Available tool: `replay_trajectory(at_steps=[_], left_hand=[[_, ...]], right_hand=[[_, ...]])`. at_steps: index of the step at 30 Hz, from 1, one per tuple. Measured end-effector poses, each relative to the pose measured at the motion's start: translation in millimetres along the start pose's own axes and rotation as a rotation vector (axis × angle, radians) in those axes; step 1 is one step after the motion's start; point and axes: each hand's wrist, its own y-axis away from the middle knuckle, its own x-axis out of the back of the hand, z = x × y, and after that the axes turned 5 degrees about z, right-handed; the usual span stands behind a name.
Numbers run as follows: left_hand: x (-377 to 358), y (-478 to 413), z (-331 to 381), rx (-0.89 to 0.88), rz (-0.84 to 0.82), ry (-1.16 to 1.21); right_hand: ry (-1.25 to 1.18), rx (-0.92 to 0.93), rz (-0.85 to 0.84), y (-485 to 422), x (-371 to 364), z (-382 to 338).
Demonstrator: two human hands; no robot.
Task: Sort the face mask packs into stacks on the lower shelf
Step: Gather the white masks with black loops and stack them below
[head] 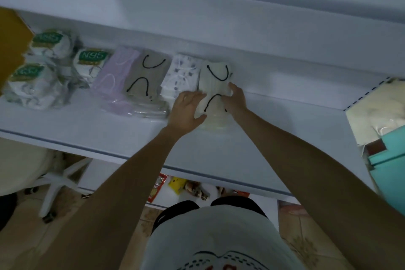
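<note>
A row of face mask packs lies on the white shelf (131, 138). A cream pack with black ear loops (215, 81) tops the rightmost stack. My left hand (186, 112) grips its left edge, thumb under the near end. My right hand (235, 98) holds its right edge with curled fingers. Left of it lie a white pack with purple print (182, 72), a grey pack with black loops (146, 76) and a lilac pack (116, 74). Three N95 packs (92, 59) sit at the far left.
A yellow box (11, 46) stands at the shelf's far left. To the right are a cream bag (377, 112) and a teal box (392, 149). Below the shelf edge lie snack packets (175, 186); a white chair base (57, 182) stands on the floor.
</note>
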Motion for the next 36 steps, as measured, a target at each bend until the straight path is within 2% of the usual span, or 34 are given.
replay_trajectory(at_steps=[3, 7, 12, 15, 19, 22, 29, 36], left_hand=[[-0.1, -0.4, 0.6, -0.113, -0.038, -0.127], [1.3, -3.9, -0.1, -0.194, -0.193, -0.231], [-7.3, -10.0, -7.4, -0.273, -0.187, -0.355], [-10.7, -7.8, -4.4, -0.230, -0.182, -0.331], [-4.4, 0.1, 0.9, -0.192, -0.183, -0.238], [12.8, 5.3, 11.0, -0.144, -0.149, -0.170], [46.1, 51.3, 23.1, -0.046, -0.300, -0.024], [38.6, 140.7, 33.9, 0.048, -0.393, 0.056]], right_hand=[[0.017, 0.019, -0.001, 3.8, -4.4, 5.5], [0.170, 0.051, -0.003, 0.6, -6.1, 10.6], [0.264, 0.137, -0.042, -13.6, -1.3, 14.2], [0.234, 0.079, -0.081, -20.2, 2.9, 15.5], [0.218, 0.137, -0.049, -4.3, 18.5, 18.6], [0.319, 0.174, -0.046, 22.8, 31.8, 20.4], [0.547, 0.332, -0.054, 99.8, 33.9, 32.8], [0.764, 0.395, -0.235, 198.2, 38.8, 78.6]])
